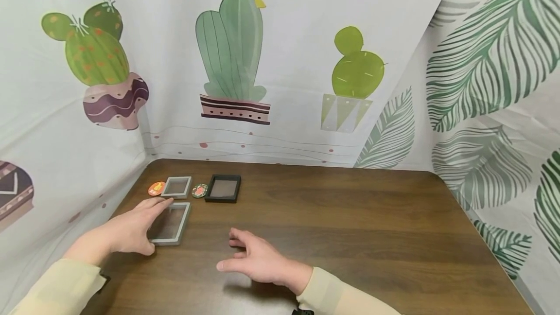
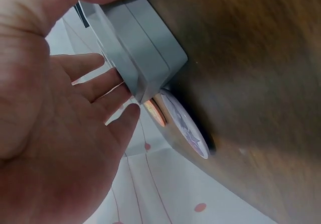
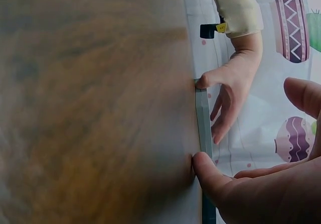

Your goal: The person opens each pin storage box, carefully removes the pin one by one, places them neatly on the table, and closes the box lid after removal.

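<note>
My left hand [image 1: 133, 227] spans the left side of a larger grey square frame [image 1: 185, 218] with a clear middle, lying on the table. Its thumb touches the near edge and its fingers reach, fairly straight, toward the far side; the left wrist view shows the frame's thick grey side [image 2: 150, 48] by the thumb. A pale round disc with a purple star [image 2: 186, 126] lies beside that frame, hidden in the head view. To the right, my right hand [image 1: 260, 259] hovers above the wood, fingers loosely bent, thumb apart, holding nothing.
Behind the larger frame lie an orange round disc [image 1: 156, 188], a smaller grey frame [image 1: 177, 187], a dark patterned disc [image 1: 199, 190] and a black frame [image 1: 223, 188]. A cactus-print cloth [image 1: 297, 62] hangs around the brown wooden table [image 1: 350, 218].
</note>
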Demonstrator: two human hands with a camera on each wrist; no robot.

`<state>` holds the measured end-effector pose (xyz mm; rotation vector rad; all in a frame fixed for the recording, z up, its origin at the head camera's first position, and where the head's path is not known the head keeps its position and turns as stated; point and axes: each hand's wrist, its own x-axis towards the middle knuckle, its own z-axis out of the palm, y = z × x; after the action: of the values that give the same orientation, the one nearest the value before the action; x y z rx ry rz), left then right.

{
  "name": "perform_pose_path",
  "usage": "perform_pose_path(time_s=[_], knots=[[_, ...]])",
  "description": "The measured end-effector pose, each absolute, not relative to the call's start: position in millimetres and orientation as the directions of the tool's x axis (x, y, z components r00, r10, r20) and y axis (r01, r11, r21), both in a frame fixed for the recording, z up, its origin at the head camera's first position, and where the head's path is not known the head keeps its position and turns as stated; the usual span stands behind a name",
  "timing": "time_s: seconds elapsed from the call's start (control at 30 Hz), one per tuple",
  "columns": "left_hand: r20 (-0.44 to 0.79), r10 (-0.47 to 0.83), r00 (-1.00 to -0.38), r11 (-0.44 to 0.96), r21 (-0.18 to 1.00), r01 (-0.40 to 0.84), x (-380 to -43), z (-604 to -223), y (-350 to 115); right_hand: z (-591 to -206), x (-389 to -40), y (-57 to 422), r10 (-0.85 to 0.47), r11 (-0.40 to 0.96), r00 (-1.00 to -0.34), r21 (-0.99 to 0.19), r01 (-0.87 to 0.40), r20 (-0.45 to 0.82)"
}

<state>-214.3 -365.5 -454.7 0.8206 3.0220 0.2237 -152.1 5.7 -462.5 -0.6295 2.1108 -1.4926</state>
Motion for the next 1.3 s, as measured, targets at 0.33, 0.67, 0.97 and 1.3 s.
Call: perform_pose_path(time_s=[0.33, 0.67, 0.97, 1.3], knots=[[0.087, 0.508, -0.857, 0.84, 0.17, 0.515, -208.8, -453.6, -364.3, -462.4, -152.1, 4.0, -0.62, 0.307, -0.776, -0.946, -0.105, -0.115], [0.135, 0.492, -0.86, 0.834, 0.213, 0.51, -199.0, -444.6, -314.4, -461.4, -159.4, 9.2, -0.598, 0.341, -0.796, -0.928, -0.149, -0.092], [0.21, 0.524, -0.826, 0.823, 0.124, 0.554, -198.3, -445.4, -251.3, -466.4, -175.0, 38.7, -0.569, 0.404, -0.819, -0.893, -0.2, -0.074], [0.32, 0.5, -0.805, 0.833, 0.075, 0.548, -197.7, -454.1, -204.3, -467.5, -191.2, 90.7, -0.448, 0.574, -0.894, -0.771, -0.276, -0.014]])
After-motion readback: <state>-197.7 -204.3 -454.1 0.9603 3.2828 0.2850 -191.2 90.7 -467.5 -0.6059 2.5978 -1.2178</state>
